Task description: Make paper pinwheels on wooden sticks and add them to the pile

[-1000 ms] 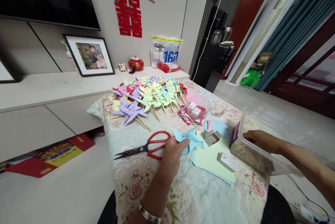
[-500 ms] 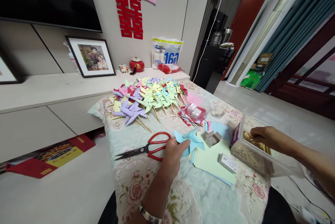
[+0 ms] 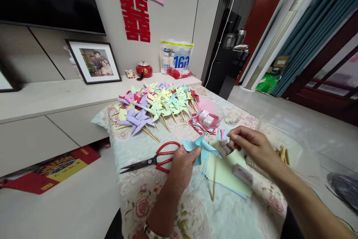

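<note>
My left hand [image 3: 183,162] is closed on a light blue paper pinwheel [image 3: 203,148], with the thumb near its centre. My right hand [image 3: 246,140] has its fingertips pinched together at the rim of a small open cardboard box [image 3: 225,148]. Whatever is between those fingertips is too small or blurred to make out. A thin wooden stick [image 3: 214,185] shows below the pinwheel, over the paper and tablecloth; whether it lies flat I cannot tell. Red-handled scissors [image 3: 156,159] lie beside my left hand. Under the box is a stack of pale green and blue paper [image 3: 223,173].
Many finished pinwheels [image 3: 156,104] lie at the table's far side. A second small box [image 3: 242,174] rests on the paper. At right, a clear plastic container [image 3: 268,129] holds sticks [image 3: 283,154]. Red packaging with white labels [image 3: 207,119] lies behind the paper.
My right hand has left the stick container and moved left to the small open box. A single stick now shows below the pinwheel. My left hand still holds the pinwheel.
</note>
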